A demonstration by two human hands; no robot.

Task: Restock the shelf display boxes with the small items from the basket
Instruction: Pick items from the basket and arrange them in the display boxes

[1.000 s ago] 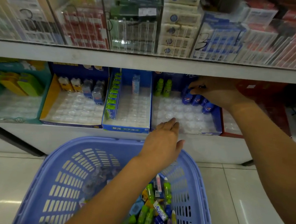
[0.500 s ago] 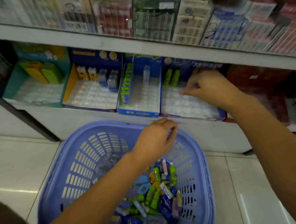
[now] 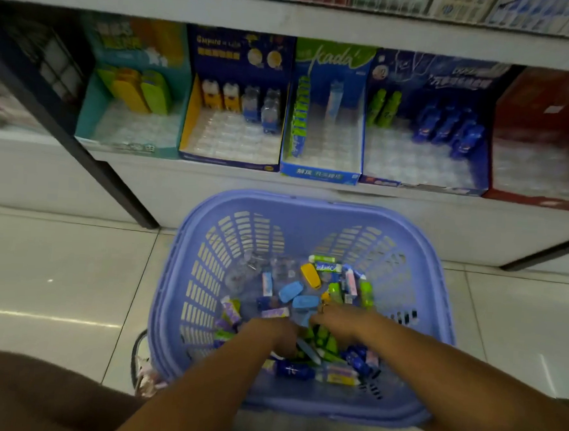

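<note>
**Both hands down in the basket**

The lilac basket (image 3: 310,206) stands on the tiled floor (image 3: 52,283), just in front of the low shelf (image 3: 211,178). A loose pile of small items (image 3: 291,291) in blue, yellow, green and pink covers its bottom. The left hand (image 3: 273,334) and right hand (image 3: 339,323) are both in the near half of the pile, close side by side with backs up. Their fingertips are buried among the pieces, so I cannot tell whether either is pinching anything.

On the shelf beyond is a row of display boxes (image 3: 319,174):
- A teal box (image 3: 85,114) at far left.
- A navy box (image 3: 190,114) with a few small bottles.
- A wide blue box (image 3: 481,177) with green and dark blue bottles.
- A red box (image 3: 547,99) at right, its contents blurred.
</note>
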